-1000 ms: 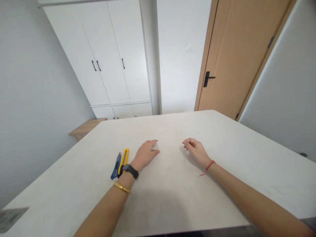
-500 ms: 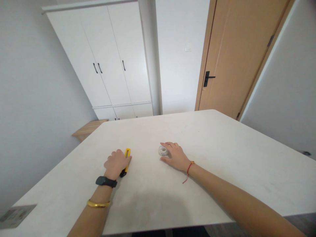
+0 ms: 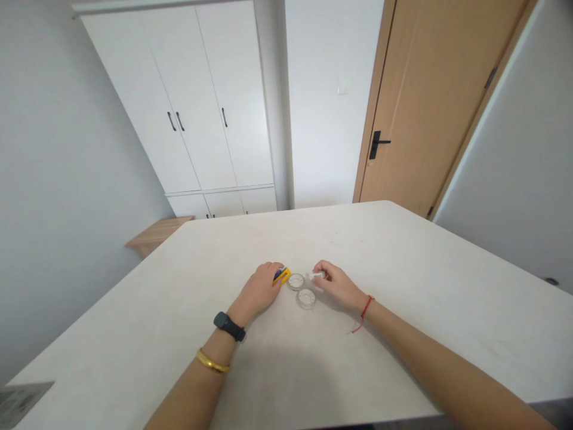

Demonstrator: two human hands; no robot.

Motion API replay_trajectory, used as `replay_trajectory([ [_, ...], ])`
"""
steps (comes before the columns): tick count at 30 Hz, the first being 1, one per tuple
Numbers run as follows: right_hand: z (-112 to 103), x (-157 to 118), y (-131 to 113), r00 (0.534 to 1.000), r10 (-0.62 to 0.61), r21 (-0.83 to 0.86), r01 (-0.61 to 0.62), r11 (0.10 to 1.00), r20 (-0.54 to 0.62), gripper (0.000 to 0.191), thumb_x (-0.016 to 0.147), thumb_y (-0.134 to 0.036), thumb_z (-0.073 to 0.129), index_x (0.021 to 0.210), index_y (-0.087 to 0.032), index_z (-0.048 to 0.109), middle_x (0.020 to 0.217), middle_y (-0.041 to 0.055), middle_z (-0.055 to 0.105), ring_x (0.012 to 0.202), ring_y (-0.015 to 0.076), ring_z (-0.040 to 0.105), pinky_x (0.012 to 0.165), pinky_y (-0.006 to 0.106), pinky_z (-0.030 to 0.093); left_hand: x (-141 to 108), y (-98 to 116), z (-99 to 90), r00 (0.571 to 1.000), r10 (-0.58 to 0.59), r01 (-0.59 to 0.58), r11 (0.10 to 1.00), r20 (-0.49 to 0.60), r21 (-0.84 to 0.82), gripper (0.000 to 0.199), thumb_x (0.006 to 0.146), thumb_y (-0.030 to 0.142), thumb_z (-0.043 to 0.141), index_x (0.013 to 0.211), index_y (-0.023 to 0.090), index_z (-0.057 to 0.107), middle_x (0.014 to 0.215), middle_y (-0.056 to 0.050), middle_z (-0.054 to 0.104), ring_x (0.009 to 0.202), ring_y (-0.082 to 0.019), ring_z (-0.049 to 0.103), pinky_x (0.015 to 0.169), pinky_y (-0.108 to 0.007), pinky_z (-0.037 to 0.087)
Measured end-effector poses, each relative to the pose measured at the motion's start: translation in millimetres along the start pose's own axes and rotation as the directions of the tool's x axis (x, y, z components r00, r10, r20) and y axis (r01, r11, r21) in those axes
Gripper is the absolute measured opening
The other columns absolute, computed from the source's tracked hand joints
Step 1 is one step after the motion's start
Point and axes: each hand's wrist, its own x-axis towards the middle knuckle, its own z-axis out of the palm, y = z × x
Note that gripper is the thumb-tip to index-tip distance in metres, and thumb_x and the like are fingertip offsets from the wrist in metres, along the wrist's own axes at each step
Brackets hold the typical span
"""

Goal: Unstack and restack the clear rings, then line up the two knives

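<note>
Hands, bare, two, both low over the tabletop: left hand (image 3: 257,291) curled, fingers closed over the tips of the yellow and blue plastic utility knives (image 3: 282,276), whose bodies are mostly hidden beneath them; right hand (image 3: 340,285) pinching a small clear plastic piece (image 3: 317,275) between thumb and fingertips, its exact form too small to tell. Lying flat between the hands, two round clear discs (image 3: 301,289) with whitish centres, one just behind the other, close together, the rear one just beside the knives. Worn on the left wrist and forearm: black wristwatch (image 3: 230,326), gold bangle (image 3: 213,362). Worn on the right wrist: red string bracelet (image 3: 364,312) with a loose hanging end. Surface: off-white stone-look tabletop (image 3: 403,269); flat grey sheet (image 3: 22,403) at its near left corner. Beyond: white tall cabinet (image 3: 179,101) with dark bar handles, light wooden shelf (image 3: 156,232), light wood door (image 3: 425,101) with black lever handle (image 3: 378,144).
</note>
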Motion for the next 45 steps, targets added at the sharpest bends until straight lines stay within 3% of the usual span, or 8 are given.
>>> replay_trajectory([
  [5, -7.4, -5.7, -9.1, 0.979, -0.131, -0.178, 0.158, 0.971, 0.154, 0.019, 0.062, -0.015, 0.065, 0.074, -0.02, 0.051, 0.081, -0.0007, 0.058, 0.076, 0.0157, 0.051, 0.071, 0.028, 0.04, -9.5, -11.1, 2.5, 0.999, 0.007, -0.004, 0.999, -0.049, 0.042, 0.024, 0.092, 0.024, 0.045, 0.105, 0.02, 0.065, 0.11, -0.008, 0.064, 0.103, -0.022, 0.056, 0.093, -0.036, 0.044],
  [9, -12.1, -6.0, -14.5, 0.95, -0.236, -0.14, 0.267, 0.953, 0.202, 0.017, 0.067, -0.02, 0.069, 0.067, -0.019, 0.052, 0.098, 0.0047, 0.063, 0.091, 0.0192, 0.057, 0.086, 0.034, 0.041, -14.6, -14.5, -4.7, 0.999, -0.021, 0.025, 0.988, -0.026, 0.153, 0.024, 0.091, 0.02, 0.046, 0.102, 0.02, 0.067, 0.108, -0.008, 0.064, 0.101, -0.021, 0.057, 0.092, -0.035, 0.044],
  [18, -5.7, 4.6, 7.2, 0.994, -0.024, 0.062, 0.03, 0.998, -0.103, 0.01, 0.076, -0.028, 0.053, 0.071, -0.02, 0.055, 0.083, 0.0032, 0.063, 0.074, 0.0162, 0.055, 0.069, 0.029, 0.041, -12.4, -12.7, -11.3, 0.997, -0.068, 0.053, 0.96, 0.043, 0.276, 0.026, 0.092, 0.02, 0.046, 0.108, 0.023, 0.066, 0.108, -0.006, 0.066, 0.101, -0.021, 0.059, 0.088, -0.033, 0.043],
  [22, -15.0, -0.5, 8.2, 0.993, -0.031, 0.016, 0.03, 0.999, 0.112, 0.019, 0.066, -0.022, 0.061, 0.085, -0.019, 0.061, 0.077, -0.0005, 0.056, 0.064, 0.0132, 0.046, 0.062, 0.027, 0.037, -10.6, -7.4, -14.3, 0.997, -0.074, 0.059, 0.94, 0.031, 0.337, 0.026, 0.094, 0.021, 0.042, 0.104, 0.023, 0.067, 0.105, -0.006, 0.066, 0.098, -0.022, 0.059, 0.083, -0.034, 0.044],
  [26, -23.4, -8.0, 7.4, 0.958, -0.131, -0.017, 0.14, 0.99, 0.254, 0.035, 0.06, -0.017, 0.067, 0.095, -0.019, 0.06, 0.086, 0.0004, 0.054, 0.077, 0.0159, 0.049, 0.071, 0.028, 0.04, -9.9, -2.3, -16.8, 0.998, -0.059, 0.058, 0.932, -0.01, 0.358, 0.028, 0.094, 0.021, 0.04, 0.101, 0.022, 0.067, 0.103, -0.007, 0.066, 0.096, -0.024, 0.06, 0.08, -0.036, 0.044],
  [34, -29.7, -7.9, 10.7, 0.927, -0.136, -0.023, 0.153, 0.988, 0.349, 0.056, 0.057, -0.022, 0.079, 0.108, -0.019, 0.055, 0.099, 0.0023, 0.054, 0.091, 0.019, 0.05, 0.084, 0.033, 0.044, -13.0, -6.7, -14.6, 0.991, -0.031, 0.065, 0.965, -0.134, 0.255, 0.027, 0.093, 0.023, 0.042, 0.1, 0.02, 0.068, 0.103, -0.008, 0.069, 0.096, -0.024, 0.061, 0.083, -0.038, 0.044],
  [40, -31.4, -13.4, 7.3, 0.915, -0.127, -0.132, 0.19, 0.973, 0.382, 0.063, 0.056, -0.032, 0.083, 0.111, -0.017, 0.054, 0.107, 0.0071, 0.054, 0.098, 0.023, 0.051, 0.09, 0.039, 0.044, -13.8, 0.7, -18.2, 0.992, -0.018, 0.025, 0.998, -0.122, 0.051, 0.027, 0.093, 0.029, 0.043, 0.096, 0.02, 0.068, 0.098, -0.006, 0.069, 0.09, -0.02, 0.063, 0.083, -0.033, 0.047],
  [45, -32.4, -19.0, 14.0, 0.916, -0.201, -0.094, 0.247, 0.964, 0.346, 0.068, 0.064, -0.035, 0.079, 0.122, -0.018, 0.051, 0.114, 0.0095, 0.055, 0.105, 0.0244, 0.052, 0.095, 0.041, 0.042, -21.9, -26.2, -33.1, 0.989, -0.036, 0.029, 0.999, -0.145, -0.046, 0.028, 0.093, 0.033, 0.042, 0.096, 0.02, 0.067, 0.097, -0.006, 0.07, 0.087, -0.019, 0.063, 0.083, -0.033, 0.048],
])
